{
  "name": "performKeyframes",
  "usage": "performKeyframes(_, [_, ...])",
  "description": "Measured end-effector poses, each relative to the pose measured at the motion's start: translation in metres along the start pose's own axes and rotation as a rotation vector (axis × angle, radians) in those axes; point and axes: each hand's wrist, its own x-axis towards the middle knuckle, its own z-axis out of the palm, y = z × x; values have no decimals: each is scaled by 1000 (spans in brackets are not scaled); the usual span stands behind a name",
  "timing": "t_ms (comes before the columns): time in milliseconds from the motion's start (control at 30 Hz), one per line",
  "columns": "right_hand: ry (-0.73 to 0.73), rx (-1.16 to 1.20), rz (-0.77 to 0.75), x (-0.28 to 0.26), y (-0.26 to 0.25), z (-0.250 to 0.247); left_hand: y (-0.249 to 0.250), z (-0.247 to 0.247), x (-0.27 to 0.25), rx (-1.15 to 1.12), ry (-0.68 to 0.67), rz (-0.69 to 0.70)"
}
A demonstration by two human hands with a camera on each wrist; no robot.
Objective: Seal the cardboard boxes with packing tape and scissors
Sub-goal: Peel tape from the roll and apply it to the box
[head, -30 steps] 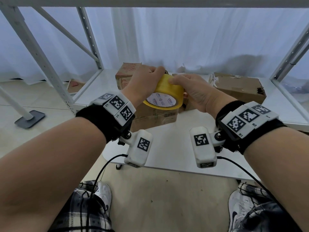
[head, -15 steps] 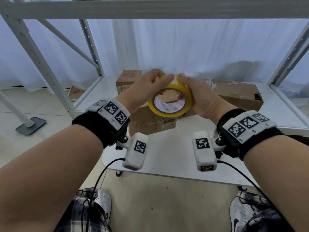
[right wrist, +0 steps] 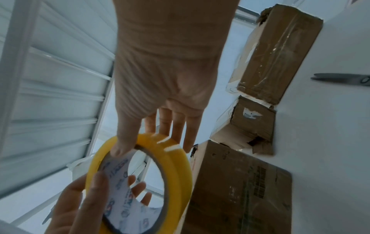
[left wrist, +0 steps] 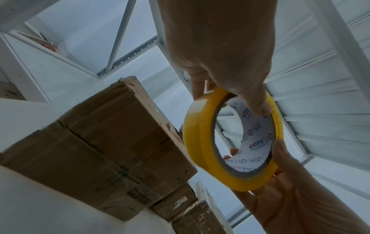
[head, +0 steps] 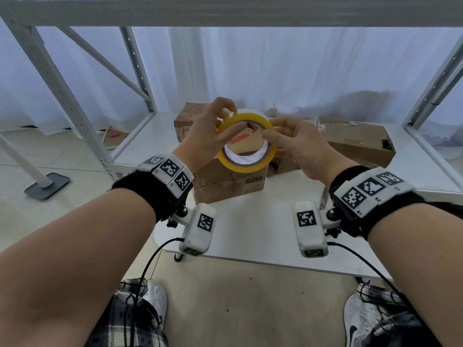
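A yellow roll of packing tape point(head: 240, 167) hangs in the air above the cardboard boxes, held by both hands. My left hand point(head: 231, 116) pinches its upper left rim, thumb in the core and fingers outside point(left wrist: 258, 104). My right hand point(head: 271, 128) pinches the right rim between thumb and fingers point(right wrist: 120, 147). Under the roll sits a taped brown box point(head: 225, 181), with a smaller box point(head: 190, 116) behind it on the left and a torn, long box point(head: 355, 141) on the right. Grey scissors point(right wrist: 344, 79) lie on the white table to the right of the boxes.
The boxes stand on a white table point(head: 250, 229) inside a white metal shelf frame. Its beam point(head: 225, 11) crosses overhead and its posts point(head: 62, 96) rise at both sides. A grey stand base point(head: 47, 185) sits on the floor at left. My feet are below the table's front edge.
Both hands have lifted the tape roll and tilted it, so I now look through its hole. The right thumb has moved onto the rim at the core.
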Motion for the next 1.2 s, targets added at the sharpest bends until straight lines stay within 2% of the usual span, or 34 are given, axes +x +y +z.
performKeyframes(67, [38, -17, -31, 1, 1, 2, -1, 0, 1, 16, -10, 5])
performKeyframes(167, [56, -66, -77, 3, 5, 3, 0, 1, 1, 76, -94, 54])
performKeyframes(367, [-35, -223, -106, -1, 10, -1, -3, -1, -4, 184, -274, 102])
performKeyframes(600, [-96, -272, -109, -5, 3, 3, 6, -3, -5, 405, -432, 155])
performKeyframes(667, [-87, -230, -107, -6, 1, 7, 6, -1, -6, 422, -405, 154])
performKeyframes(767, [-67, -152, -53, -9, 8, 9, 2, 1, -8, 372, -294, 119])
performKeyframes(867, [-52, -202, 3, -11, 22, 7, -1, 1, -11, 302, -204, 110])
performKeyframes(1033, [56, -265, -37, -4, 25, 5, 7, 5, -13, 346, -245, 198])
performKeyframes(1200, [123, -315, -108, 1, 27, 0, 12, 9, -12, 367, -313, 218])
